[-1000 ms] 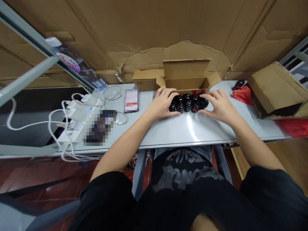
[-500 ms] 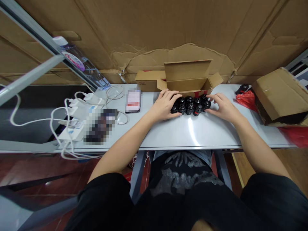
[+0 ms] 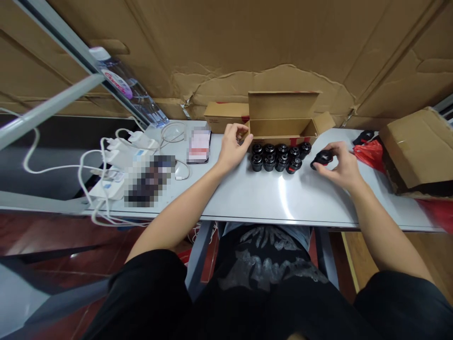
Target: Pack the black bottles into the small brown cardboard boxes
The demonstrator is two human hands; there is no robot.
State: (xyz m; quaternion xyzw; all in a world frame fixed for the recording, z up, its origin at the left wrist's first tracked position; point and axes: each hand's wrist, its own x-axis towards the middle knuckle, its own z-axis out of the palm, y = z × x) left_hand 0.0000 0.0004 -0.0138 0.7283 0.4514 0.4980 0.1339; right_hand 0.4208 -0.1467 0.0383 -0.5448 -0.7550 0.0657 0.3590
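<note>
The right hand (image 3: 342, 165) has left the cluster and now sits at 3 o'clock from it, thumb and fingers closed around a single black piece (image 3: 320, 159), held tilted just above or against the counter (image 3: 247, 198); contact with the surface is hard to judge. Half a second ago both hands were bracketing the cluster, one at each end. The held piece seems to have come from the near right corner, where the front row is now one short of the back.

The other black pieces (image 3: 281, 163) stand upright in two close rows, five behind and four in front, no longer flanked by fingers. So the group stands by itself, with one unit apart from it to deal with separately.

The left hand (image 3: 231, 147) has drawn away to 9 o'clock, fingers loosely curled, thumb pointing at the left end of the flapped box (image 3: 279, 127). Whether it pinches the flap there I cannot tell. That box lies at 12 o'clock, directly behind the rows, lid raised and right flap spread. A smaller carton (image 3: 226, 116) is at 10 o'clock, and a red bag (image 3: 370, 152) at 3 o'clock, beyond the right hand.
</note>
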